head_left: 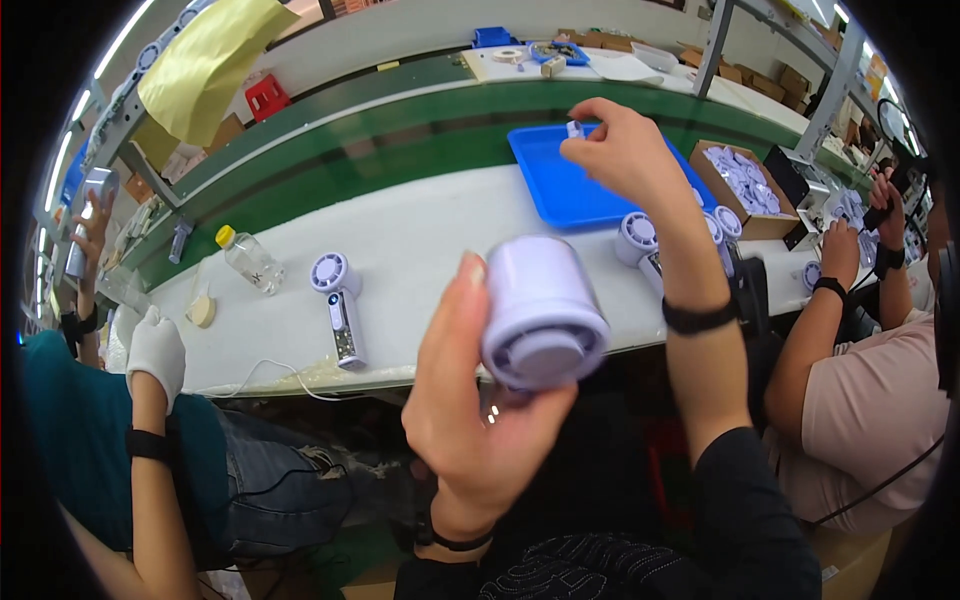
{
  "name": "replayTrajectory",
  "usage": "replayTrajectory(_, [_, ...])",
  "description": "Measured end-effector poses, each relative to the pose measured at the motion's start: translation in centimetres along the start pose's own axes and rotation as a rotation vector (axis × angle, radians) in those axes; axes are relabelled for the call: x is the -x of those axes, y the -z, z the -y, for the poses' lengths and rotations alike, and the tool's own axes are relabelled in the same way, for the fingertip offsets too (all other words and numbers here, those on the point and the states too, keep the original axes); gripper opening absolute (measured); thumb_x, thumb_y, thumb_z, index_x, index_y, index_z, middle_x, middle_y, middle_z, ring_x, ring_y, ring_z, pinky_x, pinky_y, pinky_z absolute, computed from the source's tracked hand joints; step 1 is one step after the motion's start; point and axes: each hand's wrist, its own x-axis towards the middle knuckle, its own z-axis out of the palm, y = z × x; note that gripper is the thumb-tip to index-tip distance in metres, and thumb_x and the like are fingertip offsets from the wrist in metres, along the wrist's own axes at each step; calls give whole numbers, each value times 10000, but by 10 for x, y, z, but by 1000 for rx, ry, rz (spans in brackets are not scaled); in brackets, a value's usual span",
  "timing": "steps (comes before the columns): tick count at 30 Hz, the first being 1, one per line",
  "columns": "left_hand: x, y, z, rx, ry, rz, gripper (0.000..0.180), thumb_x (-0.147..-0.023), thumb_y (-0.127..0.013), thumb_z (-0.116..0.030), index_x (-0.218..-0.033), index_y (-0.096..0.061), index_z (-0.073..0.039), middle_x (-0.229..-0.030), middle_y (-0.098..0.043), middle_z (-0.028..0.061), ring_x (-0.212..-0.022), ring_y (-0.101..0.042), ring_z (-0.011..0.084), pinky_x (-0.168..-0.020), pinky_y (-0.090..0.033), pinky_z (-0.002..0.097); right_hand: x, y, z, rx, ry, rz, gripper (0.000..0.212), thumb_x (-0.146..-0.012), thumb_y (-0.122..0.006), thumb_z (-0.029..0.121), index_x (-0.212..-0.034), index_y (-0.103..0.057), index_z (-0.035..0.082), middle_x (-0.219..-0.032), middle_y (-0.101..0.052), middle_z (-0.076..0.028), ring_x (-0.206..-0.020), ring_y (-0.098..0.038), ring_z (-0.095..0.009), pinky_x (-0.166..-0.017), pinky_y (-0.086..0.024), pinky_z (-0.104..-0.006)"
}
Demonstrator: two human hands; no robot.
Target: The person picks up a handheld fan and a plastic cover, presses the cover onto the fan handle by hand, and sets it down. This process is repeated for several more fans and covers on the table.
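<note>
My left hand [465,420] is closed around a lavender handheld fan [545,310], its round head raised toward me and slightly blurred. Most of the fan's lower part is hidden behind my fingers. Over the blue tray [548,195], my right hand [625,150] pinches a small pale lavender part [574,130] between thumb and fingers. Another lavender fan [345,325] lies on the white table to the left, its handle uncovered so the inner parts show. Beside my right forearm stand several more lavender fans [636,238], partly covered by that arm.
A clear bottle with a yellow cap [250,260] and a tape roll [203,311] sit at left. A cardboard box [745,190] of lavender parts stands right of the tray. A white cable [290,368] crosses the front edge. Co-workers' gloved hand [157,350] and bare hand [842,250] flank me.
</note>
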Motion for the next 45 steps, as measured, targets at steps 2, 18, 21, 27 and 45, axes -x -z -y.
replayTrajectory(2, [5, 5, -13, 14, -70, 26, 829, -712, -959, 17, -1465, -616, 79, -1376, -716, 329, -1254, -751, 434, -945, -676, 418, 45, -5, 13, -205, 53, 43, 513, -830, -810, 243, -1290, -764, 18, -872, -768, -124, -767, -745, -220, -743, -606, -353])
replayTrajectory(18, [22, 7, -5, -7, 108, 221, 929, -729, -915, 59, -1557, -497, 128, -1536, -614, 309, -1376, -659, 367, -1131, -576, 463, 148, -79, -19, -834, -177, 301, 450, -928, -846, 135, -1318, -665, 4, -884, -699, -13, -725, -604, -43, -666, -496, -215])
replayTrajectory(21, [21, 3, -2, 3, 98, 237, 943, -727, -918, 59, -1564, -488, 131, -1545, -605, 314, -1390, -649, 370, -1146, -562, 471, 149, -75, -18, -879, -227, 300, 441, -940, -839, 114, -1320, -646, 3, -910, -688, -6, -760, -594, -32, -669, -488, -204])
replayTrajectory(27, [21, 0, -6, 34, 97, 279, 932, -729, -945, 33, -1544, -503, 136, -1507, -620, 346, -1369, -665, 414, -1121, -579, 491, 151, -85, -23, -992, -235, 206, 401, -949, -808, 93, -1312, -663, 5, -917, -689, -13, -780, -611, -35, -684, -501, -205])
replayTrajectory(45, [-44, 10, 83, -257, 634, 89, 739, -921, -837, -49, -1579, -518, 62, -1382, -721, 226, -1239, -736, 307, -1056, -583, 425, 163, -90, -19, -536, 274, -37, 424, -893, -689, -86, -1296, -746, 33, -1158, -714, -130, -871, -674, -135, -760, -551, -261])
